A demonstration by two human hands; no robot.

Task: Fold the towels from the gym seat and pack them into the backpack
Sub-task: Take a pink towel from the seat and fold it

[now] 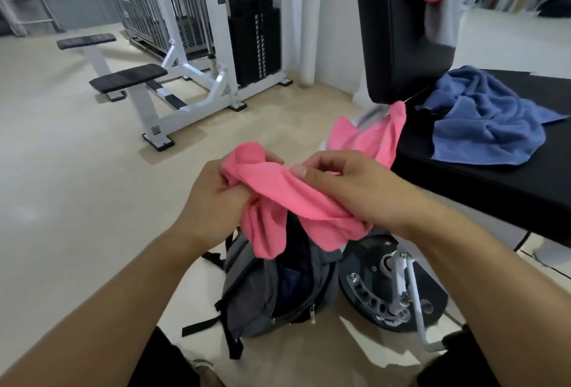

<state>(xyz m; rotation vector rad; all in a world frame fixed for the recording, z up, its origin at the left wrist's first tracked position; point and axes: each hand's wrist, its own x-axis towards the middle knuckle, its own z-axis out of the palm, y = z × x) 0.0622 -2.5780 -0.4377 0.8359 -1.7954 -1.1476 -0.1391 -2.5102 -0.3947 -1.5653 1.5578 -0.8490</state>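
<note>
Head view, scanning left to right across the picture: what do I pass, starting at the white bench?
White bench → weight stack → left hand → pink towel → right hand → blue towel on the black gym seat.

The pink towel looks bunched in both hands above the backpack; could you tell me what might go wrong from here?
The pink towel is crumpled, not folded, so it may go into the backpack as a wad. Its far end trails toward the seat and could snag or drag the blue towel.
</note>
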